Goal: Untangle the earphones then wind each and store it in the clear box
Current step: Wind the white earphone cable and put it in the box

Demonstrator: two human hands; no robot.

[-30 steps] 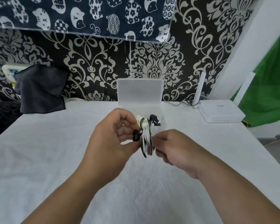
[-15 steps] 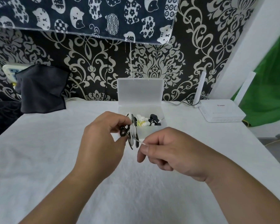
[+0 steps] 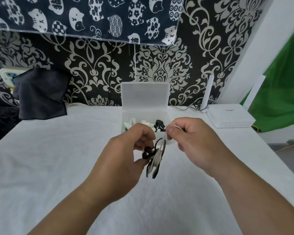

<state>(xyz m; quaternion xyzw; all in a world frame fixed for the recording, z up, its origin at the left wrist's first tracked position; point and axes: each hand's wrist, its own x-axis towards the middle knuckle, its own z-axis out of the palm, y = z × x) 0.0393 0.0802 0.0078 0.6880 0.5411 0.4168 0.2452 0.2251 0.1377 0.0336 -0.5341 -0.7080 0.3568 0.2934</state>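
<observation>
One coil of earphones [image 3: 155,158] — left hand [image 3: 124,160] grips, right hand [image 3: 195,143] pinches.

White-covered tabletop [image 3: 41,167] — dark grey cloth [image 3: 39,95] at back left, white router [image 3: 231,116] at back right; cat-print fabric [image 3: 85,16] above, green fabric [image 3: 282,82] far right.

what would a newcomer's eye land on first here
Centre frame, the left hand holds a black and white earphone coil above the white table, while the right hand pinches a white cable beside it. Just behind them sits the open clear box with stored earphones inside, against bold black and cream wallpaper.
</observation>
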